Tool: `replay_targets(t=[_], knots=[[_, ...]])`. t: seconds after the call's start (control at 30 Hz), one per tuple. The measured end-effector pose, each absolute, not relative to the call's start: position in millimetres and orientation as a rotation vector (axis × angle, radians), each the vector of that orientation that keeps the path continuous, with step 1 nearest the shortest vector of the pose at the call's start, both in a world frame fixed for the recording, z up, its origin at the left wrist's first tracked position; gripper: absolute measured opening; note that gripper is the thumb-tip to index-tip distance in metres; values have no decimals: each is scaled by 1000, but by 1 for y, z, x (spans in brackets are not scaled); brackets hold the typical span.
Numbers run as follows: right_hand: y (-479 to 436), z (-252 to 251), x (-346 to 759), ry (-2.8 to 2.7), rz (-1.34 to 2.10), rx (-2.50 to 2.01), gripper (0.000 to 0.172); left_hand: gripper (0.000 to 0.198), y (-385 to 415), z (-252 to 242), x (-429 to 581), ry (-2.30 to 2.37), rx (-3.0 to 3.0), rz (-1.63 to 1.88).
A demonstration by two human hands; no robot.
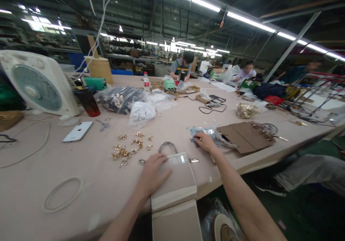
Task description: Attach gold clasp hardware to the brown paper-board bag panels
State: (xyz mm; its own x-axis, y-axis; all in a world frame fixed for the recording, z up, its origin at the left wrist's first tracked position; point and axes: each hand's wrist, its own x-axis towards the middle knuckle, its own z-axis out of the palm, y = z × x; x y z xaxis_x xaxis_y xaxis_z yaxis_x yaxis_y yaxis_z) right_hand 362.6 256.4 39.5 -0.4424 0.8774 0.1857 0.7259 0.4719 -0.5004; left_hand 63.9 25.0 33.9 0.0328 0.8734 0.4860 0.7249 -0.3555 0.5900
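Note:
My left hand [153, 174] lies with its fingers spread on a beige handbag [179, 176]. A looped handle [167, 147] rises from the bag's far edge, and metal-tipped straps stick out on both sides. A small white-silver plate [182, 159] shows near its top right. The bag's lower panel hangs over the table's front edge. To the right, my right hand [205, 141] reaches to a pile of bluish clear film scraps [208, 131], its fingertips pinched together. Whatever is between them is too small to make out.
Several gold metal fittings [124, 153] lie left of the bag. A brown bag [244, 137] rests at the right by the table edge. Further left are a phone [78, 131], a dark tumbler [87, 101] and a fan [37, 84]. Co-workers [181, 68] sit across the table.

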Motion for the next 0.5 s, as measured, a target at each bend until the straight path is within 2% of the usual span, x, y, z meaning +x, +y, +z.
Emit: replay_targets(t=[0.5], knots=[[262, 50, 358, -2494, 513, -1296, 22, 41, 22, 39, 65, 1661, 2040, 1238]])
